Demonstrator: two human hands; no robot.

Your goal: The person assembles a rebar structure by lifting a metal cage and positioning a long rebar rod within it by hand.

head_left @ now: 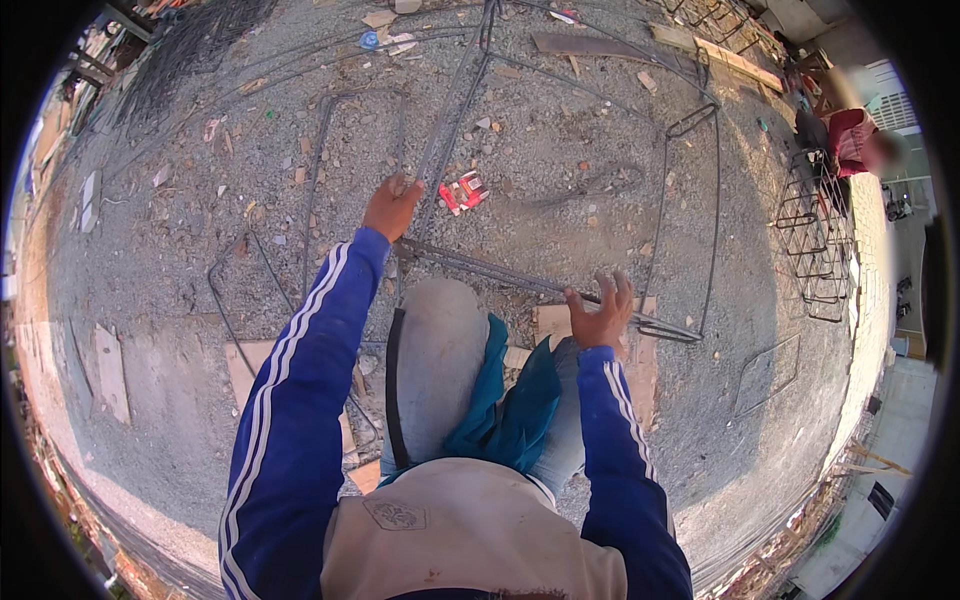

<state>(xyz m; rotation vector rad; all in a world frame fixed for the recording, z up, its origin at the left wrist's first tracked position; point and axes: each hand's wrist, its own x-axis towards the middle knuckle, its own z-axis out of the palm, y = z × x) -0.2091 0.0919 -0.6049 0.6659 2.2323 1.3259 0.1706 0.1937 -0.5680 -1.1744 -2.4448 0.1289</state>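
In front of my knees lies a large frame of thin dark steel bars (480,268), with long sides stretching away and a bent loop at its right end. My left hand (393,208) is closed, its fingers curled round a bar at the near left corner. My right hand (602,312) is at the near right end, fingers apart and slightly bent, the thumb by the bars; its palm is hidden. A flattened red and white packet (462,193) lies on the gravel inside the frame.
Bent steel rods (213,285) lie at the left. A stack of steel stirrups (815,235) stands at the far right by a person in red (850,140). Wooden planks (590,45) lie at the back, and boards (645,370) are under and beside my knees.
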